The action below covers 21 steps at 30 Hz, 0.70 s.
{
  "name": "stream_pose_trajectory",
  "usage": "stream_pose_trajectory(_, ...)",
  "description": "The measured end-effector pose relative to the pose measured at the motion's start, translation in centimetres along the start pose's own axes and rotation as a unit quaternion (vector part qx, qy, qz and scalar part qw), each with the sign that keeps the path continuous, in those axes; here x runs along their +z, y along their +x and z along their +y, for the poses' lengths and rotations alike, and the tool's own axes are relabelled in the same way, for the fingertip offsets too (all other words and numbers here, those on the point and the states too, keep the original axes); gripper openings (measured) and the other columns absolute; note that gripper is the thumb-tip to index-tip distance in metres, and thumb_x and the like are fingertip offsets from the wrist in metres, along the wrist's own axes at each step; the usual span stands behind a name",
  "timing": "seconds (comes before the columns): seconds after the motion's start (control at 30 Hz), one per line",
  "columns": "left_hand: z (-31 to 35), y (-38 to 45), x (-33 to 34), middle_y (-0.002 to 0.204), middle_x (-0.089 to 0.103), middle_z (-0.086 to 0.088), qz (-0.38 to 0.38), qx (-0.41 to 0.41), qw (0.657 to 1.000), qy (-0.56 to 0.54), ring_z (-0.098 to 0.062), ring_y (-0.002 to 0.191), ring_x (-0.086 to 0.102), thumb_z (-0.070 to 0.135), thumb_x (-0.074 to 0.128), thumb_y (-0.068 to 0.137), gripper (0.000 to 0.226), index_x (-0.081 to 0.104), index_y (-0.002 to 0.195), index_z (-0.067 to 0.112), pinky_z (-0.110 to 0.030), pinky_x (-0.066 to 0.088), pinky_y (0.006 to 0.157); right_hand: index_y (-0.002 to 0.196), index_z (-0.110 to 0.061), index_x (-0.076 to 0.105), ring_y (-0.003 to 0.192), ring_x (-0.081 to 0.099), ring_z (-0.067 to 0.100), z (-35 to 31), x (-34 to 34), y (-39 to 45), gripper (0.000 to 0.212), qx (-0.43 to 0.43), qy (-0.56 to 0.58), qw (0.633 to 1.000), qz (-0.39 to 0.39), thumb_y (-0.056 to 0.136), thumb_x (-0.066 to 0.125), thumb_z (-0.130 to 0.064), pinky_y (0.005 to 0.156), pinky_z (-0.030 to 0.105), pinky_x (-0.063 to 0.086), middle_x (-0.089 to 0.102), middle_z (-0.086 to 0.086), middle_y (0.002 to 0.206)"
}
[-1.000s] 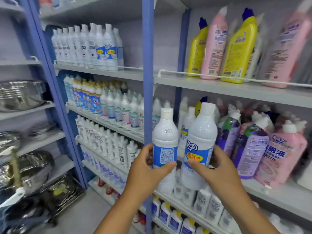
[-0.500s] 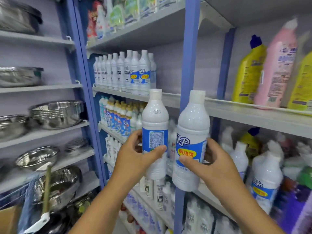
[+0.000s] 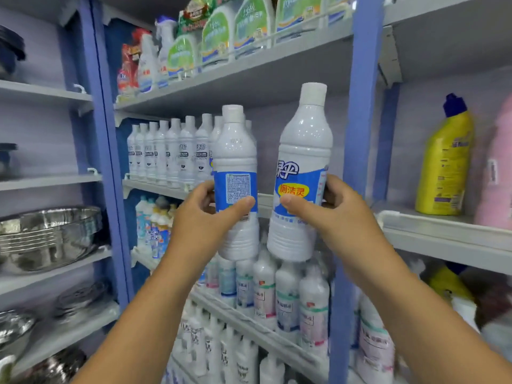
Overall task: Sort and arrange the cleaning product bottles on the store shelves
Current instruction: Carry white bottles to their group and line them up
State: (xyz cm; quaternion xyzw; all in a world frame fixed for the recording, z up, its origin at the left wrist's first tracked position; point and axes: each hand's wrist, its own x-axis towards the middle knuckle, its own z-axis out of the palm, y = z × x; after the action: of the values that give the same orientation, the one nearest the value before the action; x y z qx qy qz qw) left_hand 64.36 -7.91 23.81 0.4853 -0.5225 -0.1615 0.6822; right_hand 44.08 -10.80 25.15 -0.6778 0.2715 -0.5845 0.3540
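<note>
The left hand (image 3: 205, 217) holds one white bottle (image 3: 235, 184) round its blue label, thumb across the front; the right hand (image 3: 332, 214) holds a second bottle (image 3: 302, 173) the same way. Each grip sits low on the body, so the tall necks could tip. Both bottles hang upright in the air, just in front of the shelf (image 3: 171, 189) that carries a row (image 3: 169, 153) of matching white bottles (the likely home, I judge). The right bottle is close to the blue post (image 3: 360, 134) and could knock it going in. Pushing either one in carelessly could topple the row. The left bottle shows its back label, so it may end up facing backwards.
</note>
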Motion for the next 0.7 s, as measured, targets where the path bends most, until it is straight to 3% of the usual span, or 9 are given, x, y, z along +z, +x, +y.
stream_pose_trajectory(0.1,-0.7,4.8,-0.6,0.104,0.075,0.017,-0.028,0.029,0.999,-0.006,-0.006,0.089,0.073,0.038,0.086,0.077,0.037,0.069,0.110,0.035,-0.033,0.060,0.085,0.110,-0.028,0.072,0.092,0.074,0.005,-0.3,2.0,3.5,0.032,-0.014,-0.035,0.999,0.039,0.080,0.084,-0.030,0.071,0.018,0.055,0.078,-0.014,0.099)
stream_pose_trajectory(0.3,-1.3,11.9,-1.6,0.106,0.073,0.021,-0.083,0.084,0.993,-0.021,0.008,0.093,0.068,0.049,0.086,0.074,0.046,0.067,0.114,0.036,-0.023,0.054,0.081,0.113,-0.027,0.071,0.087,0.074,0.005,-0.7,4.8,8.4,0.034,-0.016,-0.069,0.994,0.088,0.082,0.084,-0.030,0.059,0.011,0.050,0.078,-0.012,0.100)
stream_pose_trajectory(0.5,-1.7,16.8,0.5,0.104,0.073,0.018,-0.121,0.089,0.987,-0.055,0.005,0.090,0.070,0.051,0.087,0.071,0.051,0.066,0.115,0.035,-0.026,0.057,0.082,0.112,-0.028,0.070,0.093,0.074,0.006,-0.3,5.4,11.3,0.037,-0.026,-0.115,0.980,0.162,0.079,0.086,-0.032,0.082,0.030,0.059,0.078,-0.012,0.101)
stream_pose_trajectory(0.7,-3.8,19.7,4.7,0.101,0.069,0.019,-0.144,0.064,0.987,-0.026,-0.003,0.092,0.068,0.060,0.086,0.066,0.057,0.060,0.111,0.036,-0.035,0.058,0.083,0.115,-0.023,0.070,0.095,0.076,0.013,1.3,4.1,13.7,0.038,0.030,-0.132,0.973,0.187,0.081,0.085,-0.026,0.086,0.037,0.061,0.079,-0.007,0.102)
